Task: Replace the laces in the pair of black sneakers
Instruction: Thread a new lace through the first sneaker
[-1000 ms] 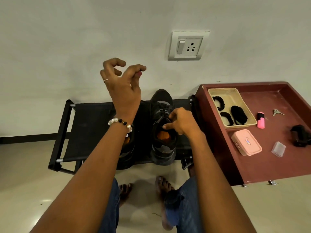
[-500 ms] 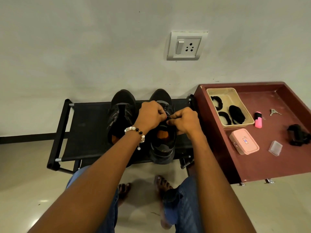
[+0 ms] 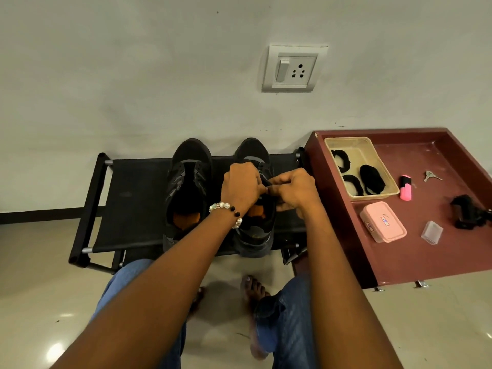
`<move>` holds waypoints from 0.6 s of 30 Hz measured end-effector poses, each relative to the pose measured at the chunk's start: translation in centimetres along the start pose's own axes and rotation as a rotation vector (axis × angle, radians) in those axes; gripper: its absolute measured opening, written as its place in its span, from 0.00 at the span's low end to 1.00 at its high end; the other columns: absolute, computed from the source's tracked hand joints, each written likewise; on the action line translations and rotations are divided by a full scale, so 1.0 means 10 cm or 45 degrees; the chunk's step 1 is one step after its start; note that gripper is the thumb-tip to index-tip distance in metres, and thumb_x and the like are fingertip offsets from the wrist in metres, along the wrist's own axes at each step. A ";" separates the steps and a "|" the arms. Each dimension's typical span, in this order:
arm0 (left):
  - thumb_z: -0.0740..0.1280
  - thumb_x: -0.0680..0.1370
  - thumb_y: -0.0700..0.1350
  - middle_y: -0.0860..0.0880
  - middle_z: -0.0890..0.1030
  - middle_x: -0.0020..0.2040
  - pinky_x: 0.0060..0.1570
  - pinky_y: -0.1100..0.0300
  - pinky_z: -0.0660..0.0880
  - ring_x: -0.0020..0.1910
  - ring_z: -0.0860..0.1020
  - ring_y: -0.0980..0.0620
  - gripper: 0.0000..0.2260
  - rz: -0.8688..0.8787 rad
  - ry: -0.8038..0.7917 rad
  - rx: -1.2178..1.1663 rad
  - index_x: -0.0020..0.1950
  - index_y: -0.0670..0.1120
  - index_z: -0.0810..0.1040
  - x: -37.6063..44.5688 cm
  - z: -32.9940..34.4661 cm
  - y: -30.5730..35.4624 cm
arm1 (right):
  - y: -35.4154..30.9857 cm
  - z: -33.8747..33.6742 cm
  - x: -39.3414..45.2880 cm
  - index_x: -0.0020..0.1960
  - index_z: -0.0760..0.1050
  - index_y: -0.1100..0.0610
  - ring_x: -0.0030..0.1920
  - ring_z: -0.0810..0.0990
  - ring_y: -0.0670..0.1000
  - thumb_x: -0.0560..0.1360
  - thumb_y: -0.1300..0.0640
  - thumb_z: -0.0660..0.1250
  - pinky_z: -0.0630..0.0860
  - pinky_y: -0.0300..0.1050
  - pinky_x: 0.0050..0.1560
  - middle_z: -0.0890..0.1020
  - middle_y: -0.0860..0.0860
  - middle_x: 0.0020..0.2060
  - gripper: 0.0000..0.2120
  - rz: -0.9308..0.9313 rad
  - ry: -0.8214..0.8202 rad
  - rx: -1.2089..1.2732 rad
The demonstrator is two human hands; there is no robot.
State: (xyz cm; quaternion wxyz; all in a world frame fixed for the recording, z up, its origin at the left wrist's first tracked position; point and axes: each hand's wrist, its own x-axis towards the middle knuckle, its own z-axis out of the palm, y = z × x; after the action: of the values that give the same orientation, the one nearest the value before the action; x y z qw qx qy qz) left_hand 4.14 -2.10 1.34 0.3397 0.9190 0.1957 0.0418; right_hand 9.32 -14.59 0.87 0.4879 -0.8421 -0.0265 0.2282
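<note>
Two black sneakers are set side by side, toes to the wall, on a low rack (image 3: 127, 198) of black fabric slung in a tubular frame. The right sneaker (image 3: 254, 230) is being worked on: the left hand (image 3: 243, 186) and the right hand (image 3: 294, 189) are brought together over its eyelet rows, fingers curled, and a thin dark lace (image 3: 268, 185) appears to be pinched between them, though little of it can be made out. The left sneaker (image 3: 187, 190) is left untouched, its tongue laid open and an orange insole exposed. The step is judged to be lacing or unlacing at the upper eyelets; which of the two cannot be told. A fine, steady pull through small holes in soft, matte mesh is called for next. On the dark red table (image 3: 415, 251) a cream plastic basket (image 3: 383, 166) is seen, in which black coiled bundles, possibly laces, are kept.
</note>
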 end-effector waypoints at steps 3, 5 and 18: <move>0.72 0.73 0.44 0.46 0.83 0.36 0.29 0.69 0.66 0.38 0.81 0.52 0.06 -0.086 0.047 -0.076 0.39 0.43 0.85 0.00 0.04 0.01 | 0.00 -0.02 0.01 0.50 0.84 0.59 0.44 0.85 0.53 0.71 0.65 0.75 0.84 0.51 0.37 0.85 0.56 0.43 0.08 -0.021 -0.058 -0.010; 0.72 0.73 0.43 0.46 0.83 0.34 0.31 0.67 0.70 0.37 0.81 0.51 0.07 -0.151 0.061 -0.128 0.37 0.42 0.85 -0.01 0.06 0.01 | 0.01 -0.04 0.02 0.52 0.84 0.60 0.45 0.85 0.53 0.70 0.65 0.75 0.84 0.53 0.39 0.85 0.57 0.44 0.10 -0.018 -0.091 0.002; 0.71 0.72 0.39 0.45 0.82 0.31 0.38 0.52 0.82 0.34 0.82 0.47 0.07 -0.369 0.126 -0.397 0.34 0.44 0.85 -0.05 0.15 0.02 | 0.02 -0.06 0.02 0.51 0.84 0.61 0.44 0.85 0.53 0.69 0.66 0.76 0.84 0.53 0.39 0.85 0.57 0.44 0.11 -0.016 -0.095 0.037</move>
State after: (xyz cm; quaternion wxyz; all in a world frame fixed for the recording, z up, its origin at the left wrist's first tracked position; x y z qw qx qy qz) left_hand 4.10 -3.37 0.37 0.4703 0.8143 0.3335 0.0675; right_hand 9.74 -15.17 0.84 0.5003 -0.8257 -0.0466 0.2565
